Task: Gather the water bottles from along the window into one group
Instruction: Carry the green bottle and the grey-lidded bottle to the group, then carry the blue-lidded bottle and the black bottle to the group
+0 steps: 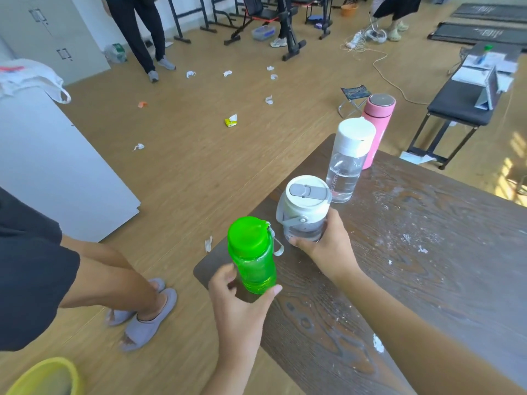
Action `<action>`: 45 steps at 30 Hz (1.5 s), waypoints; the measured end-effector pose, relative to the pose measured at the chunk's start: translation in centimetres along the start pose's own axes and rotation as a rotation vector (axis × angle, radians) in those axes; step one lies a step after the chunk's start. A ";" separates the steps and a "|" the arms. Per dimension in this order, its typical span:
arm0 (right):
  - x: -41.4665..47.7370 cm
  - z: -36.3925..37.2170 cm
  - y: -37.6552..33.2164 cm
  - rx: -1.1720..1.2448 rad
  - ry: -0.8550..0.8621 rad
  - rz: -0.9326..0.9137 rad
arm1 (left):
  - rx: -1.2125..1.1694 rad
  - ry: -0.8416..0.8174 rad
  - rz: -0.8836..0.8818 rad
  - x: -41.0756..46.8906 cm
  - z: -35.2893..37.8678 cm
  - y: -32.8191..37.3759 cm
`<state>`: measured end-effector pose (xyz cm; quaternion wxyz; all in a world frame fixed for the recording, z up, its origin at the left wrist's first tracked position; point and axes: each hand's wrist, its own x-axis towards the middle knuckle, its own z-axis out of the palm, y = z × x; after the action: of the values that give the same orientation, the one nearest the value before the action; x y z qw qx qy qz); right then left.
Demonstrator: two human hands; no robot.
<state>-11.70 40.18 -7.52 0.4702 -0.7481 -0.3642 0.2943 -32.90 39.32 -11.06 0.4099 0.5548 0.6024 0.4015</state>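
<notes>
Green translucent plastic bottle, loosely cupped by the half-open left hand at the dark wood-grain surface's rounded corner, could be tipped onto the floor if nudged while the right hand grips the clear white-lidded handled bottle just beside it.

Four bottles stand upright in a row along the table's left edge, running from near to far. Nearest, at the corner, is the first bottle, with the left hand cupped around its base from the near side. Just beyond it stands the handled bottle — the right hand wraps its lower body from the right. Farther on is the capped bottle, and just behind that, the flask at the far corner. Beyond the table — a stool on the floor, a bench to its right.
</notes>
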 end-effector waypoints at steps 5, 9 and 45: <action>-1.5 -3.3 1.6 -0.119 -0.112 0.013 | 0.120 0.127 0.050 -4.4 1.7 0.9; -2.7 -8.4 3.3 -0.110 -0.010 0.042 | 0.057 0.003 0.162 -6.2 6.1 3.0; -34.9 -53.8 26.4 0.212 1.679 0.732 | 0.115 -1.180 0.470 -45.7 57.9 20.1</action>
<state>17.93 -22.56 -7.68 0.5238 -0.7379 0.3845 -0.1827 30.51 -3.32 -9.75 0.5434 0.8211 0.1580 0.0746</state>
